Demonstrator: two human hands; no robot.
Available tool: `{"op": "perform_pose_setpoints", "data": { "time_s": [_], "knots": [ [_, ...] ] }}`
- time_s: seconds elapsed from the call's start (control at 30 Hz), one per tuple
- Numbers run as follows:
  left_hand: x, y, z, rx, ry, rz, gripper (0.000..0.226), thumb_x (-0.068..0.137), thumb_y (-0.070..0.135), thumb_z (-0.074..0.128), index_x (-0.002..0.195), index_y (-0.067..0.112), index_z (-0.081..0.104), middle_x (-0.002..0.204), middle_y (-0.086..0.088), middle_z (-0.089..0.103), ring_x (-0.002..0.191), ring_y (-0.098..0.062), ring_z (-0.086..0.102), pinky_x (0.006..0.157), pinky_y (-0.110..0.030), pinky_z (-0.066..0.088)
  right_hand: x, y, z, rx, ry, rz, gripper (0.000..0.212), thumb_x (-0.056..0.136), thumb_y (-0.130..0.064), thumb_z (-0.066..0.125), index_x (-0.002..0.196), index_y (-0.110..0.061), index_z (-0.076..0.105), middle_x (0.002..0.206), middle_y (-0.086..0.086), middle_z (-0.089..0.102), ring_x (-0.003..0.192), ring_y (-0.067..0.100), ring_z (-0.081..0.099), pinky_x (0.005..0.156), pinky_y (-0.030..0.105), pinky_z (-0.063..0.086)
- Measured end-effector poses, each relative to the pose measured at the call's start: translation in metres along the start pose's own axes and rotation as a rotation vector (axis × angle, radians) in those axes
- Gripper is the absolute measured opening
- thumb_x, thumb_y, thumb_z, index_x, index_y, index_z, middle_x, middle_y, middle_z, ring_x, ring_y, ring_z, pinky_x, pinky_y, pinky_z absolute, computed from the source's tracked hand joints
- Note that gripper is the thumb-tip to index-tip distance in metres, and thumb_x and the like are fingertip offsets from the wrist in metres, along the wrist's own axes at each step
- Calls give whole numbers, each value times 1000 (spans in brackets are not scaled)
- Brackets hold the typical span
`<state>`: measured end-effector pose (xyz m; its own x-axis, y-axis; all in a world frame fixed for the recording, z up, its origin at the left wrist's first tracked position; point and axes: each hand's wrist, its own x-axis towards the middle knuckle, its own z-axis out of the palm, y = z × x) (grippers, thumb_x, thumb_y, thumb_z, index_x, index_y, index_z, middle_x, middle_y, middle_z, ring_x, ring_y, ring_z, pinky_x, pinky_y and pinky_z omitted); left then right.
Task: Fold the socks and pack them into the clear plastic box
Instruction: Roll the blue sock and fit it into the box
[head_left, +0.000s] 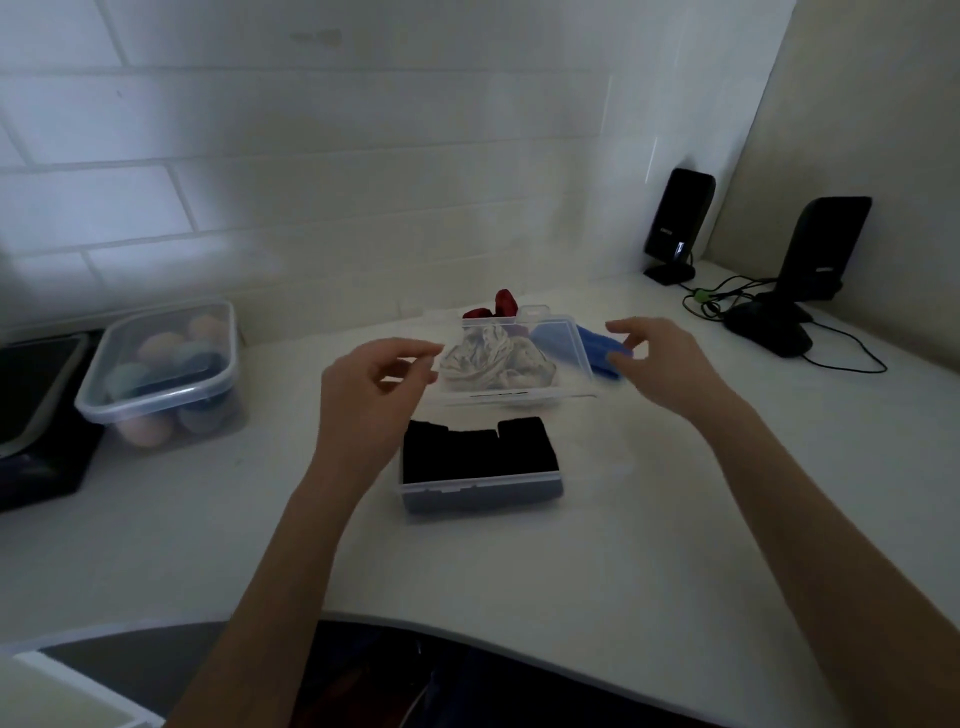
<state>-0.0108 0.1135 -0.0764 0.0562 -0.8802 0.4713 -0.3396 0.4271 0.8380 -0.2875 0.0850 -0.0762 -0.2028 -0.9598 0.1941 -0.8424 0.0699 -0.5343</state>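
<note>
The clear plastic box (483, 491) stands at the middle of the white counter with folded black socks (480, 452) inside. Its clear lid (558, 345) is tilted up behind it. My left hand (371, 387) pinches the lid's left edge between thumb and forefinger. Just past the lid's right edge, my right hand (662, 364) hovers with curled, parted fingers and holds nothing. Behind the lid lie a crumpled grey-white sock (491, 358), a red sock (498, 304) and a blue sock (602, 345), which sits by my right fingertips.
A lidded clear tub (166, 374) of coloured balls stands at the left, beside a dark tray (36, 410). Two black speakers (675, 223) (821, 254) with cables (711, 301) stand at the back right. The tiled wall is close behind; the counter's curved front edge (467, 629) is near me.
</note>
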Motion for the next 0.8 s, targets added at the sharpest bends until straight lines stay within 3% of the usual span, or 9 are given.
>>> {"op": "perform_pose_setpoints", "data": {
  "time_s": [0.07, 0.17, 0.33, 0.43, 0.57, 0.73, 0.8],
  "knots": [
    [-6, -3, 6, -26, 55, -1, 20, 85, 4, 62, 87, 22, 70, 88, 2, 72, 70, -6, 70, 67, -20, 56, 6, 14, 17, 4, -56, 59, 59, 87, -26, 61, 141, -19, 39, 138, 13, 45, 118, 26, 51, 96, 34, 39],
    [-10, -5, 9, -118, 103, -38, 21, 85, -1, 58, 88, 15, 71, 85, -4, 71, 65, -8, 69, 62, -17, 53, 9, 23, 33, -58, -58, 95, 70, 85, -41, 59, 145, -21, 28, 143, 9, 44, 123, 28, 51, 98, 40, 41],
    [-8, -8, 6, -198, 77, -70, 32, 85, -6, 54, 82, 21, 72, 75, 10, 72, 61, -12, 67, 63, -21, 54, 13, 22, 39, 48, 13, 76, 69, 81, -40, 65, 142, -21, 38, 139, 6, 51, 122, 25, 52, 97, 37, 41],
    [-4, -4, 7, -185, 44, -64, 33, 85, -5, 55, 80, 23, 72, 72, 13, 72, 60, -12, 67, 61, -20, 53, 13, 19, 34, 209, 123, 23, 58, 79, -41, 68, 131, -23, 50, 129, 1, 58, 112, 20, 56, 92, 35, 43],
    [-3, 9, 9, -156, 10, -19, 31, 86, -3, 56, 81, 24, 70, 82, 6, 72, 63, -8, 67, 62, -18, 52, 2, 1, 16, 310, 381, -69, 31, 81, -42, 65, 108, -28, 61, 100, -5, 64, 69, 15, 57, 69, 34, 51],
    [-3, 36, 22, -84, -91, 124, 16, 82, 15, 67, 92, 27, 70, 95, 10, 70, 85, -7, 65, 78, -22, 53, -20, -23, -12, 581, 584, -234, 18, 81, -30, 69, 92, -19, 63, 83, -15, 62, 69, 4, 57, 62, 22, 51],
    [-5, 50, 34, -5, -199, 145, 29, 77, 33, 70, 105, 31, 65, 109, 14, 65, 99, -4, 59, 89, -25, 49, -29, -32, -21, 684, 608, -290, 23, 78, -31, 69, 93, -14, 63, 82, -19, 61, 71, 3, 58, 65, 19, 51]
  ]
}}
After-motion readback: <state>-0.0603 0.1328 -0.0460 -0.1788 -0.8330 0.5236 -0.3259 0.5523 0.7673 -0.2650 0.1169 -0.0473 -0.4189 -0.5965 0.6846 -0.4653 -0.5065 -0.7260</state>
